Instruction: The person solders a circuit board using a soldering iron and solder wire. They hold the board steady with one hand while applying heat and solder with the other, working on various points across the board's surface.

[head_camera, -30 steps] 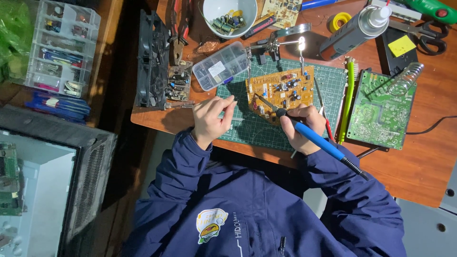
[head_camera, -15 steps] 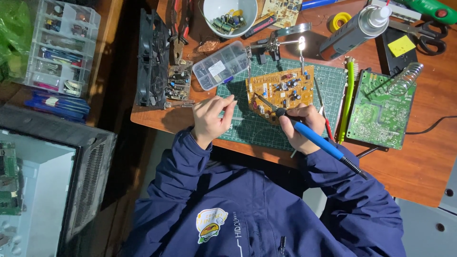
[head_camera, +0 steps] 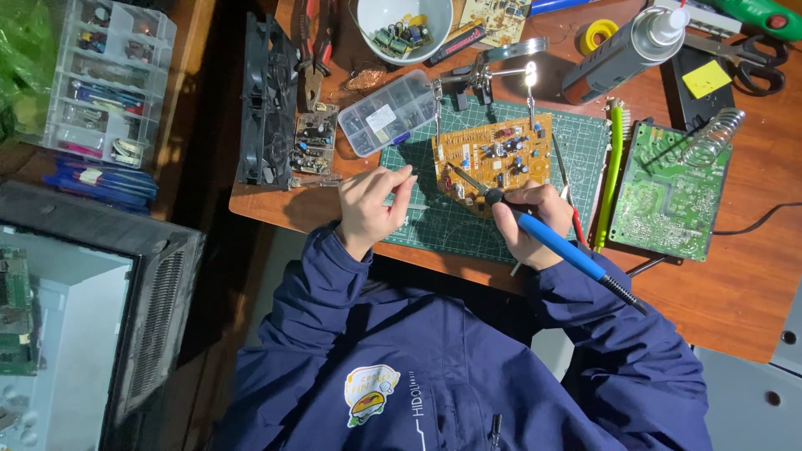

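A yellow-brown circuit board is clamped in a helping-hands stand over a green cutting mat. My right hand grips a blue-handled soldering iron, whose tip rests on the board's lower left part. My left hand hovers at the mat's left edge with fingertips pinched together, possibly on a thin solder wire that is too fine to make out.
A green circuit board and coiled iron stand lie right. A clear parts box, white bowl, spray can, black fan, pliers and scissors crowd the wooden desk.
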